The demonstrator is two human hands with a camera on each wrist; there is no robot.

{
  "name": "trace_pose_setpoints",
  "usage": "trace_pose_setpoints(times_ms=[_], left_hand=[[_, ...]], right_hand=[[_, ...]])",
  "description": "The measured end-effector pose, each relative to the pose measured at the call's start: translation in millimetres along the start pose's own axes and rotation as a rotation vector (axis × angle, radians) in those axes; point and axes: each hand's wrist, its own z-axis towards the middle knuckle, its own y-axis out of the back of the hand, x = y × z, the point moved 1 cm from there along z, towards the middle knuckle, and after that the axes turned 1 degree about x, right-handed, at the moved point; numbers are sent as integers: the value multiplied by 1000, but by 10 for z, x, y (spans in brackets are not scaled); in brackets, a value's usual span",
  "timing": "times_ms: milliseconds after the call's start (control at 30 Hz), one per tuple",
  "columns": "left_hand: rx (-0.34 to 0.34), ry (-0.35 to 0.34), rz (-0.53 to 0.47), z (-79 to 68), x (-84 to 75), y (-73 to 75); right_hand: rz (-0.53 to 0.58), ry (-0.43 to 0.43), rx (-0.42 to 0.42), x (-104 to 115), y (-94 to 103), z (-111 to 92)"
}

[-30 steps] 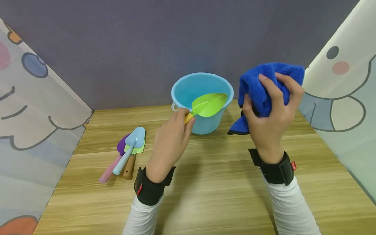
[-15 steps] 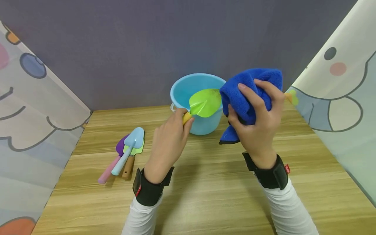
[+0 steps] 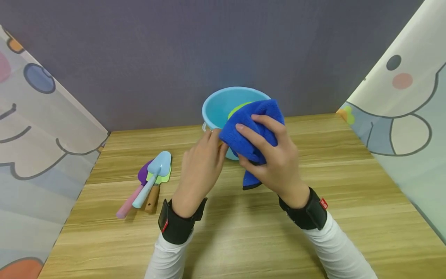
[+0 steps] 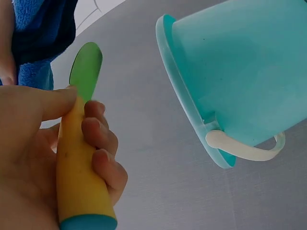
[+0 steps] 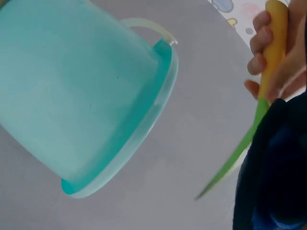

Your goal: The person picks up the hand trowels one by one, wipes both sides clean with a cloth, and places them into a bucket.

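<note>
My left hand [image 3: 200, 168] grips the yellow handle of a small garden trowel [image 4: 79, 158]. In the right wrist view the trowel's green blade [image 5: 230, 165] points away from that hand. My right hand [image 3: 275, 159] holds a bunched blue towel [image 3: 244, 126] with a black edge. From the head camera the towel covers most of the blade, and only a green strip shows above it. Both hands are in front of a light blue bucket [image 3: 216, 101], close to each other.
To the left on the wooden table [image 3: 115, 248] lies a pile of trowels: a light blue one [image 3: 160, 164], one with a purple blade and pink handle [image 3: 129, 203], and a green one with a brown handle [image 3: 152, 198]. A grey wall [image 3: 156, 62] stands behind.
My right hand has brought the blue towel leftward and down, from right of the bucket to over the trowel's blade. The left hand and trowel stay nearly in place.
</note>
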Motion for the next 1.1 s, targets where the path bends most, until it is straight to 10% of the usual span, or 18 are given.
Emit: trace_pose_setpoints(times_ms=[500, 1100], left_hand=[[-194, -157, 30, 4, -20, -22], [-250, -261, 89, -10, -49, 0]], right_hand=[[-28, -15, 55, -16, -96, -28], [-1, -87, -2, -91, -56, -19]])
